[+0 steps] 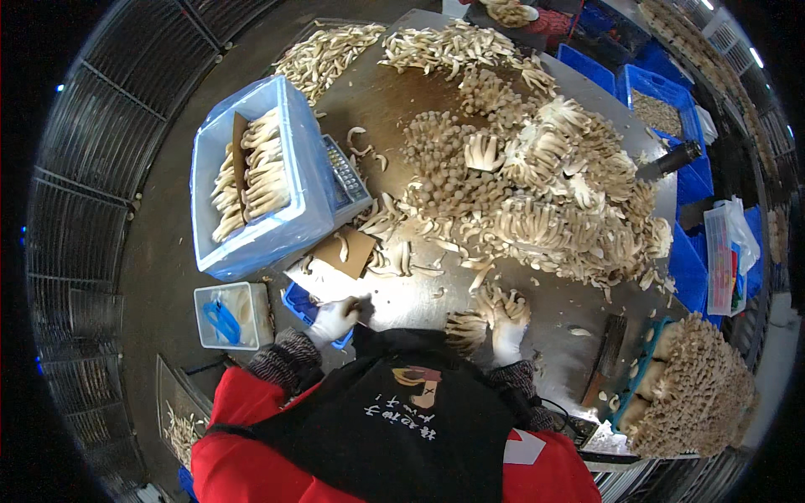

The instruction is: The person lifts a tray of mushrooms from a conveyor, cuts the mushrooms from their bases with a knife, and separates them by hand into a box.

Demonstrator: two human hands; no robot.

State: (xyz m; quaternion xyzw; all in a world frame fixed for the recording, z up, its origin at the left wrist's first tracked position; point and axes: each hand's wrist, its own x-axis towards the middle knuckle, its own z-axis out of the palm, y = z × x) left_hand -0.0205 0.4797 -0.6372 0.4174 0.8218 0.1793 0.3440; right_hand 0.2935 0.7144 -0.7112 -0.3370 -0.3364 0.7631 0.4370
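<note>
My right hand [508, 337], in a white glove, is closed around a bunch of long-stemmed mushrooms [501, 303] near the front edge of the metal table [537, 369]. Another small mushroom cluster [466, 332] lies just left of it, by my black apron [402, 402]. My left hand [335, 320], also gloved, is at the table's front edge beside a blue tray [298, 300]. Its fingers are curled closed, with a dark bit at the fingertips; what they hold is too small to tell. Loose mushrooms [394, 258] lie beyond it, next to a piece of brown cardboard [345, 251].
A blue-lined crate [306, 193] with rows of mushrooms and a divider stands at left, beside a scale [345, 176]. A big mushroom heap [545, 184] covers the table's right middle. More clusters [696, 386] stand at right. A white tub [231, 314] sits lower left.
</note>
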